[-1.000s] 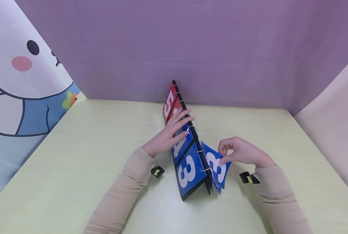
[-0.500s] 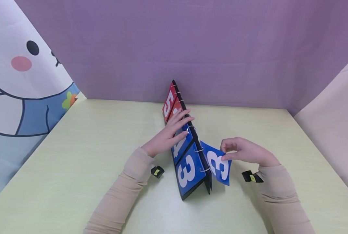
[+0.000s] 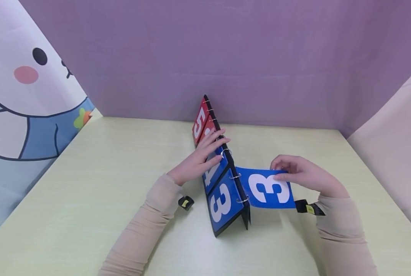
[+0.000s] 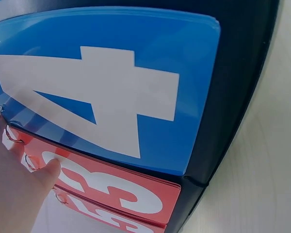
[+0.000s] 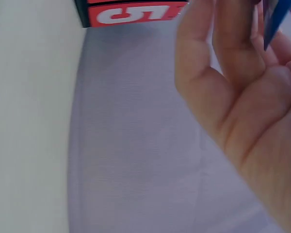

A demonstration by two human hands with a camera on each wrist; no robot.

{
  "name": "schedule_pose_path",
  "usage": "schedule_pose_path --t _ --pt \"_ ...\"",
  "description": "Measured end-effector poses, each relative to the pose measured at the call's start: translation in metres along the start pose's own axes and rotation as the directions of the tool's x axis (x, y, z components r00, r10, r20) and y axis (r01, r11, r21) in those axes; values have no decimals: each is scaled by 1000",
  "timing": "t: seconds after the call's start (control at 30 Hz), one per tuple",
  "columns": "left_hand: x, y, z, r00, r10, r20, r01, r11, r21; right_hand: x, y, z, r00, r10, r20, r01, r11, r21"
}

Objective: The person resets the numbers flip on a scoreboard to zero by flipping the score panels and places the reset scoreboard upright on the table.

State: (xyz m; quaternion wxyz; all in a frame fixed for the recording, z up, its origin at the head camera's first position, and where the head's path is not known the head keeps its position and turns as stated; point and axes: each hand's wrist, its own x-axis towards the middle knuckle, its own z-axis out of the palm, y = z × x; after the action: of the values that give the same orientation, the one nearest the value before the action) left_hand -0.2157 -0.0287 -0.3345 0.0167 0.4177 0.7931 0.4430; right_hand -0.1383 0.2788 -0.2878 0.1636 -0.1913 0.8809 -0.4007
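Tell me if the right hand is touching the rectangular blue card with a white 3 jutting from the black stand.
Touching: the head view shows the right hand pinching the blue card by its edge, thumb on its face.

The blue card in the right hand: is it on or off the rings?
On: the head view shows the blue card joined to two rings atop the black stand.
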Motion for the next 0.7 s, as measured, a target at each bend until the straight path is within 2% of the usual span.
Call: schedule_pose_path --t 0.23,0.43,0.7 --pt "0 -1 -1 1000 2 -6 -2 1000 0 -12 -17 -4 994 34 -105 -41 997 -64" --pt "0 0 0 1000 0 0 0 1000 -5 -27 -21 -9 991 12 -136 -26 995 -101" --pt "0 0 0 1000 -12 2 12 1000 -3 -39 -25 -13 976 -26 -214 36 998 43"
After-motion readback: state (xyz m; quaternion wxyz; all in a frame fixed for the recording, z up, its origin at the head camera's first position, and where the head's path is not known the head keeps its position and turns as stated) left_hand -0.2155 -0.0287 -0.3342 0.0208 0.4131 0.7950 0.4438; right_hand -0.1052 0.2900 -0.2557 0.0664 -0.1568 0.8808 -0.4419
